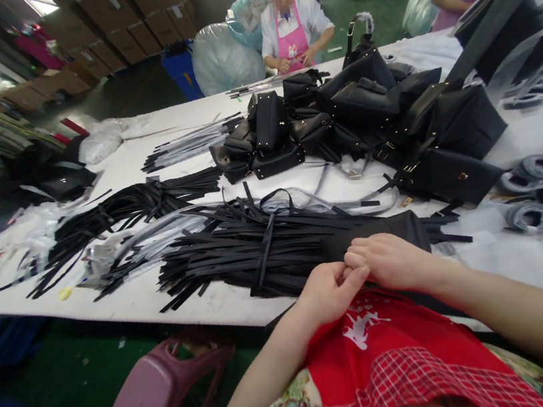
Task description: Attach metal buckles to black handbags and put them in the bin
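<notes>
My left hand and my right hand meet at the table's near edge, just above my red apron. Both have their fingers curled in and pressed together. Whatever they pinch between them is hidden by the fingers. Right behind them lies a black leather-like bag or panel, partly covered by my right hand and wrist. It rests on a thick bundle of flat black straps, which is tied round with a strap of the same kind.
Black handbags are heaped across the table's middle. More strap bundles lie to the left. Rolled, plastic-wrapped straps sit at right. A pink stool stands below the table edge. Opposite, a person in a pink apron handles something thin.
</notes>
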`<state>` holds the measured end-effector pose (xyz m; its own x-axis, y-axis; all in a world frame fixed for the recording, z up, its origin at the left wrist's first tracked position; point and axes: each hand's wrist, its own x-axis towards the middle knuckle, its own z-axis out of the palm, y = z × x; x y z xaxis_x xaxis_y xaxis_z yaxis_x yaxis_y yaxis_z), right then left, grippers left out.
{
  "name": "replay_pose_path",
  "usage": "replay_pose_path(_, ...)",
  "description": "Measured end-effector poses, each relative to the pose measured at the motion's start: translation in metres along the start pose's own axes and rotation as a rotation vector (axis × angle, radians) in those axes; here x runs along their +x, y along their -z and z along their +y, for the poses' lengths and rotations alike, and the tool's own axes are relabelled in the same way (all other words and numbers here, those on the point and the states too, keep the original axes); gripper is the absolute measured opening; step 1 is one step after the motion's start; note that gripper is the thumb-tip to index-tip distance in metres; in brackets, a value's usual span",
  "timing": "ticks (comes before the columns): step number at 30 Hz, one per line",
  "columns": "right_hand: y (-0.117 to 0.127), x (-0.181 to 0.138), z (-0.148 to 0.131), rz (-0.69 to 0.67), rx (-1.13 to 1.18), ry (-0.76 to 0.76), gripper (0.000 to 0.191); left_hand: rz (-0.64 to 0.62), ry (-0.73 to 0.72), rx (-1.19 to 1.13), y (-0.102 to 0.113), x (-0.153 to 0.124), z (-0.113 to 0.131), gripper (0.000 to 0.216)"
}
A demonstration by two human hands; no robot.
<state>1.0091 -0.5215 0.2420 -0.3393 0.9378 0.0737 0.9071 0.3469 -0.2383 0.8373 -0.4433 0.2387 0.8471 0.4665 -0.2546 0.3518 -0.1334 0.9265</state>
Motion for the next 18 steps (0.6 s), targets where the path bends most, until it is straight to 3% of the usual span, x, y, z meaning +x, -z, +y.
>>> replay_pose_path(6,-0.032,0.006,0.004,-0.052,0.105,-0.073,0.026,-0.005,0.217,-0.360,-0.016,0.009,-0.040,0.067)
replay_pose_path(8,-0.045,0.004,0.002,-0.064,0.190,-0.135,0.025,-0.023,0.264,-0.363,-0.021,0.009,-0.048,0.069)
replay_pose_path(11,-0.068,-0.001,-0.006,-0.082,0.349,-0.235,0.023,-0.062,0.215,-0.243,-0.031,0.010,-0.058,0.066)
replay_pose_path(14,-0.087,-0.005,-0.013,-0.055,0.454,-0.335,0.030,-0.081,0.364,-0.374,-0.043,0.016,-0.076,0.078)
replay_pose_path(18,-0.084,-0.014,-0.019,-0.060,0.576,-0.288,0.034,0.010,0.414,-0.442,-0.053,0.026,-0.098,0.074)
